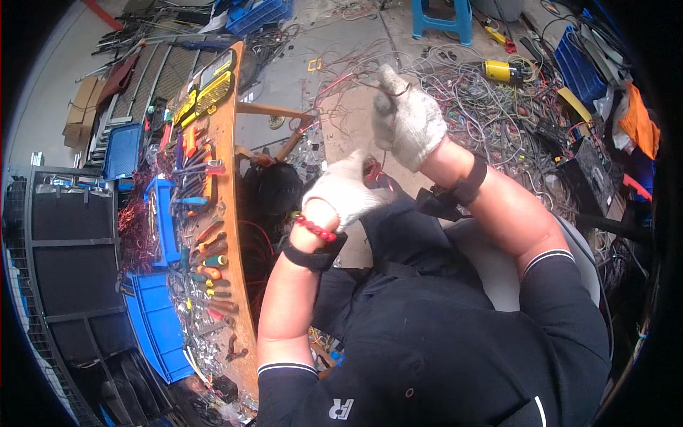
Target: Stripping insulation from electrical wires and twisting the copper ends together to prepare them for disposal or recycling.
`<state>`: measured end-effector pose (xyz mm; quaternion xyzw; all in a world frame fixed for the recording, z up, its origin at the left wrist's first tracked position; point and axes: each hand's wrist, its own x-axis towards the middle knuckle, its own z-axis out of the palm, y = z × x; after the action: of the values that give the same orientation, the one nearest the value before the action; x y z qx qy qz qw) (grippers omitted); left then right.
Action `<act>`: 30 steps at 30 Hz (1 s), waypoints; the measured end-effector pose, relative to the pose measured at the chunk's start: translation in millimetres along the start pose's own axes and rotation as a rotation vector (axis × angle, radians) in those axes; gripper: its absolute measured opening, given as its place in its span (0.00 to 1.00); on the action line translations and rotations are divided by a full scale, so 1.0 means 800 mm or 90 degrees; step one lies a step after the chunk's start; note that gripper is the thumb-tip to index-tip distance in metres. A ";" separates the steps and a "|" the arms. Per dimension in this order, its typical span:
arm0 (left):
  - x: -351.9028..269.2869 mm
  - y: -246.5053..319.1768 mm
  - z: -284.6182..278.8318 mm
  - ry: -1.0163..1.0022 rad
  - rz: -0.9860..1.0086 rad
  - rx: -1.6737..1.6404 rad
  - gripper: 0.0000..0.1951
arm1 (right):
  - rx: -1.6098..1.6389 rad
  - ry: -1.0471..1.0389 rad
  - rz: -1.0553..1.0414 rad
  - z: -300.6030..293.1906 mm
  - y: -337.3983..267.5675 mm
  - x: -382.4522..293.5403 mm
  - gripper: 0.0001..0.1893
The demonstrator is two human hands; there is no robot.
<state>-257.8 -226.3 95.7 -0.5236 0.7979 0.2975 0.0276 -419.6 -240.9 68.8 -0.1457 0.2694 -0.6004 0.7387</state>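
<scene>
Both hands wear pale knitted work gloves and are held above my lap. A thin dark wire loops over the fingers of my right hand, which is closed on it at a higher point. Lower and to the left, my left hand is slightly blurred. A small reddish bundle of wires sits between its fingers and thumb, partly hidden by the glove. From the right hand, a strand hangs down toward this bundle.
At left stands a wooden workbench with screwdrivers, pliers, a yellow bit case and blue bins. A large heap of tangled wires covers the floor at right, near a yellow cylinder. A blue stool stands ahead.
</scene>
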 end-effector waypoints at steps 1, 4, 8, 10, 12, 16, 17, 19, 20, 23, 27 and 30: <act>0.003 0.001 0.006 0.000 -0.001 0.000 0.26 | 0.000 0.000 0.001 0.005 0.002 -0.002 0.22; 0.008 0.007 0.021 0.017 -0.031 0.051 0.21 | -0.087 -0.003 0.021 0.010 -0.001 -0.008 0.18; 0.024 -0.039 0.051 0.135 0.159 -0.030 0.17 | -0.249 -0.015 -0.110 0.010 -0.011 -0.001 0.07; 0.022 -0.041 0.055 0.134 0.100 -0.154 0.16 | -0.418 0.041 -0.407 -0.011 -0.014 0.032 0.07; 0.024 -0.076 0.069 0.194 0.082 -0.311 0.16 | -0.643 0.078 -0.712 -0.007 -0.024 0.023 0.11; 0.006 -0.045 0.062 0.199 0.035 -0.834 0.16 | -0.622 0.026 -0.628 -0.019 -0.028 0.018 0.18; 0.006 -0.046 0.064 0.202 0.035 -0.832 0.16 | -0.620 0.023 -0.628 -0.019 -0.023 0.017 0.18; 0.002 -0.051 0.065 0.144 0.030 -1.122 0.14 | -0.578 0.035 -0.562 -0.022 -0.009 0.019 0.18; 0.001 -0.053 0.062 0.148 0.030 -1.121 0.14 | -0.559 0.028 -0.533 -0.029 0.002 0.025 0.19; -0.001 -0.045 0.043 0.054 0.012 -1.427 0.10 | -0.533 0.013 -0.575 -0.015 0.020 0.018 0.16; 0.002 -0.060 0.037 0.123 0.139 -1.500 0.08 | -0.516 -0.037 -0.563 -0.007 0.033 0.002 0.21; 0.003 -0.061 0.031 0.187 0.108 -1.452 0.11 | -0.552 -0.055 -0.558 -0.011 0.053 0.004 0.21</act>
<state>-223.9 -229.2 52.7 -0.2185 0.0930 0.7829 -0.5751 -390.4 -232.9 38.1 -0.5539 0.3741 -0.6775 0.3070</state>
